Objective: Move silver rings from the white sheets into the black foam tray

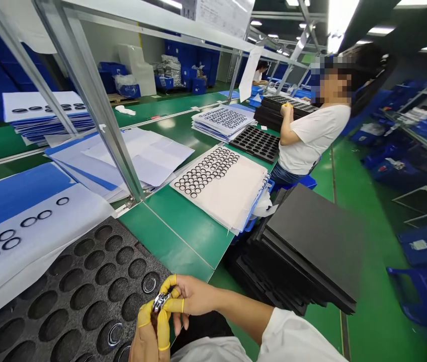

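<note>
A small shiny metal ring (160, 302) is pinched between my two hands at the bottom centre. My left hand (149, 332) grips it from the near left, and my right hand (190, 295) from the right. Yellow finger cots cover several fingertips on both. Just left of the hands lies a black foam tray (100, 301) with rows of round recesses. Single rings sit in a few of its recesses, such as one ring (149, 283) beside my right fingers and another ring (115, 334) nearer me. Most other visible recesses hold nothing.
Dark rings (28, 221) lie on a white sheet at left. Beyond stands a sheet stack (236, 196) carrying many rings. Black foam sheets (311, 241) are piled at right. A metal frame post (103, 115) rises from the green bench (175, 236). A co-worker (319, 125) sits farther along.
</note>
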Motion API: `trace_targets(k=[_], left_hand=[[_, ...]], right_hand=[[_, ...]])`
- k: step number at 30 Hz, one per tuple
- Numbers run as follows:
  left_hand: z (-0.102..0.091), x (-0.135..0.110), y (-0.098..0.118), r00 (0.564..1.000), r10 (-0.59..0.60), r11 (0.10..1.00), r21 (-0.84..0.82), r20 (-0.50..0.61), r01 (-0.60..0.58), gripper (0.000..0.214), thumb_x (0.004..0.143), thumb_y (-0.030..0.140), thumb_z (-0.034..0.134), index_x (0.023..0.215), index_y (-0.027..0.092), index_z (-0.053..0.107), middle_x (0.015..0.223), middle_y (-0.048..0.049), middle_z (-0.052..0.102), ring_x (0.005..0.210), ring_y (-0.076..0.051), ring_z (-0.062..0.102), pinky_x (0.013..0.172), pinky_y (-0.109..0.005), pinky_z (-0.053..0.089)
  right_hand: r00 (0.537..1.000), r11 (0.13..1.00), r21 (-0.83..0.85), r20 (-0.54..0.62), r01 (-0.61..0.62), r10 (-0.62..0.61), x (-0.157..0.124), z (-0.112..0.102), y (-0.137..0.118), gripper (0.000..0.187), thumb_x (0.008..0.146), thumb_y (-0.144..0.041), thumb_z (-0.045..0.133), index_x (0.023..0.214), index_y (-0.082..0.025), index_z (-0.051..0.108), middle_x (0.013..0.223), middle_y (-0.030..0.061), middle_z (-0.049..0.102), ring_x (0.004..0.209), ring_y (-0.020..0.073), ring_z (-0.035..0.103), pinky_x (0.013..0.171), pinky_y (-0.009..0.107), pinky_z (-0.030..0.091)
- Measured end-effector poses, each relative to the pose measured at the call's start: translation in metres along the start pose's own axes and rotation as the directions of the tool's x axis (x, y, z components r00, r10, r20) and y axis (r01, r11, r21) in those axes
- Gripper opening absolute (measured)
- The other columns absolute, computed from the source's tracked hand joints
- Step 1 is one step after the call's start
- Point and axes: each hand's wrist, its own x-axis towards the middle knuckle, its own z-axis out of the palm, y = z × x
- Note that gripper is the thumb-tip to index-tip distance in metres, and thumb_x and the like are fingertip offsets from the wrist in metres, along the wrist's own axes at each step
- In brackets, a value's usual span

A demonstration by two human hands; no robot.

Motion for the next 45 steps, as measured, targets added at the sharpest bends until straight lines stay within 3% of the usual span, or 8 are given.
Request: trace_targets(k=[6,10,15,20,27,31,38,45], left_hand=[[0.030,0.011,-0.002,0.974,0.066,0.951,0.308,-0.217,0.005,0.048,0.100,0.046,0.044,0.138,0.017,0.051,0.103,-0.0136,0.070,0.081,-0.028,0.072,0.065,-0.040,0.058],[0.029,0.023,-0.007,0.951,0.280,0.913,0.343,-0.130,-0.221,0.041,0.105,0.038,0.037,0.138,0.020,0.053,0.119,-0.0143,0.067,0.103,-0.025,0.071,0.081,-0.039,0.061],[0.028,0.046,0.004,0.936,0.351,0.886,0.333,-0.023,-0.323,0.037,0.105,0.032,0.035,0.128,0.020,0.061,0.125,-0.0140,0.069,0.112,-0.025,0.069,0.097,-0.044,0.058],[0.034,0.070,0.034,0.904,0.425,0.853,0.349,-0.036,-0.387,0.035,0.106,0.034,0.040,0.132,0.021,0.059,0.121,-0.0130,0.069,0.108,-0.024,0.069,0.089,-0.040,0.060],[0.055,0.100,0.063,0.807,0.587,0.763,0.290,0.064,-0.577,0.026,0.102,0.028,0.054,0.126,0.023,0.064,0.113,-0.0102,0.067,0.090,-0.018,0.069,0.068,-0.027,0.061],[0.071,0.123,0.066,0.801,0.596,0.760,0.289,0.046,-0.582,0.019,0.100,0.025,0.056,0.114,0.023,0.068,0.105,-0.0080,0.065,0.085,-0.017,0.067,0.064,-0.026,0.059],[0.106,0.155,0.080,0.801,0.597,0.775,0.227,0.045,-0.590,0.013,0.097,0.023,0.058,0.104,0.023,0.068,0.098,-0.0053,0.064,0.072,-0.013,0.062,0.058,-0.022,0.056],[0.137,0.186,0.086,0.823,0.561,0.799,0.200,0.090,-0.567,0.021,0.097,0.026,0.055,0.111,0.022,0.070,0.102,-0.0075,0.066,0.078,-0.015,0.067,0.061,-0.025,0.059]], right_hand=[[0.981,0.995,-0.099,-0.192,0.002,-0.021,0.008,-0.002,0.019,0.048,0.090,-0.059,0.070,0.101,-0.021,0.043,0.074,-0.0071,0.067,0.041,0.0014,0.056,0.043,0.011,0.036],[0.989,0.999,-0.039,-0.148,0.024,-0.029,0.011,-0.005,0.023,0.050,0.092,-0.062,0.066,0.107,-0.021,0.041,0.076,-0.0065,0.066,0.046,0.0023,0.057,0.044,0.011,0.037],[0.995,0.982,0.176,-0.086,0.064,-0.050,0.005,-0.017,0.009,0.075,0.063,-0.070,0.086,0.107,-0.019,0.054,0.087,-0.0016,0.070,0.057,0.0053,0.066,0.049,0.013,0.045],[0.963,0.931,0.352,-0.270,0.102,-0.003,-0.009,-0.040,-0.007,0.061,0.065,-0.061,0.091,0.099,-0.016,0.066,0.095,0.0045,0.075,0.077,0.0107,0.073,0.069,0.020,0.056],[0.895,0.903,0.342,-0.437,0.259,-0.091,-0.016,-0.065,-0.024,0.051,0.078,-0.062,0.082,0.100,-0.018,0.070,0.103,0.0074,0.077,0.093,0.0136,0.073,0.094,0.029,0.055],[0.857,0.933,0.162,-0.470,0.321,-0.213,-0.020,-0.070,-0.030,0.057,0.082,-0.070,0.072,0.106,-0.018,0.075,0.102,0.0095,0.078,0.099,0.0199,0.074,0.100,0.039,0.055],[0.664,0.865,-0.354,-0.555,0.356,-0.501,-0.018,-0.108,-0.033,0.064,0.091,-0.076,0.055,0.115,-0.021,0.077,0.101,0.0074,0.079,0.089,0.0220,0.076,0.086,0.038,0.063],[0.506,0.648,-0.753,-0.518,0.112,-0.690,-0.025,-0.164,-0.043,0.037,0.101,-0.047,0.057,0.121,-0.021,0.075,0.113,0.0108,0.077,0.103,0.0255,0.073,0.095,0.041,0.059]])
